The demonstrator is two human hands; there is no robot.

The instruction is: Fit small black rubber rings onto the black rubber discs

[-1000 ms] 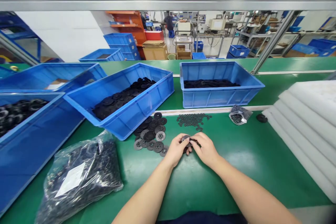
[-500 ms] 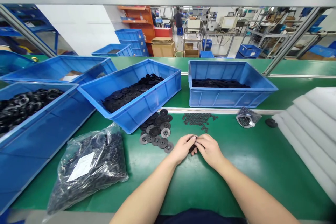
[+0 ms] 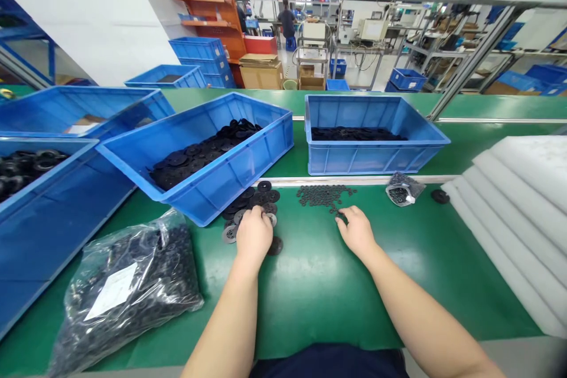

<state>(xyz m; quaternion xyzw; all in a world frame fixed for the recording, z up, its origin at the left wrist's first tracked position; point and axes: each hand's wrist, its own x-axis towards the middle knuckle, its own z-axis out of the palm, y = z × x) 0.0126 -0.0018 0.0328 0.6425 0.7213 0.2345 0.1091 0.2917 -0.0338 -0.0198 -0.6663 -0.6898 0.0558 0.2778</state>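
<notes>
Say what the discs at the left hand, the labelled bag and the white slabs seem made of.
Discs: perhaps plastic or rubber, dark and mostly matt. Bag: thin plastic film, glossy, see-through and creased. White slabs: probably foam, matt, thick and soft-edged.

Foam sheets (image 3: pixel 520 212), white, stacked, far right. Shelving unit (image 3: pixel 234 32), orange, background; stacked blue crates (image 3: pixel 201 59) in front. Cardboard carton (image 3: pixel 260 77), brown, right of the crates.

Left hand (image 3: pixel 256 230) at 7 o'clock hides part of disc pile (image 3: pixel 233 212); its grip unseen. Right hand (image 3: pixel 357 230) at 4: anything pinched too small to tell. Blue bin (image 3: pixel 53 212) at 9, foam stack (image 3: pixel 527 201) at 3 cut by edges. Bag label (image 3: pixel 113 291) at 8 unreadable.
</notes>
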